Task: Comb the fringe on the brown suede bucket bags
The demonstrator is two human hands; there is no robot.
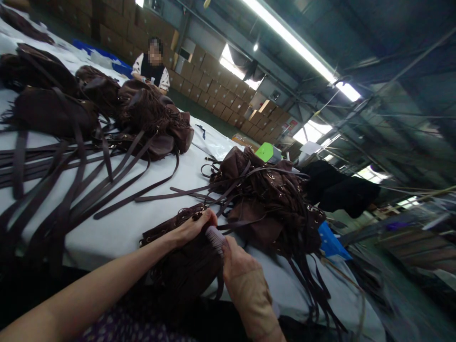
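Table gap [194, 164] between tangled bag heaps [149, 118]

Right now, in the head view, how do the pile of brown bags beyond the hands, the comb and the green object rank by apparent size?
1. The pile of brown bags: largest.
2. The comb and the green object look alike; the comb, in the right hand, is nearer the camera, so I leave them unranked.

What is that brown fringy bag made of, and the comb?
The bag under the left hand looks like dark brown suede or faux suede: matte, soft, cut into thin fringe. The comb in the right hand seems plastic: pale, with fine even teeth, though blurry.
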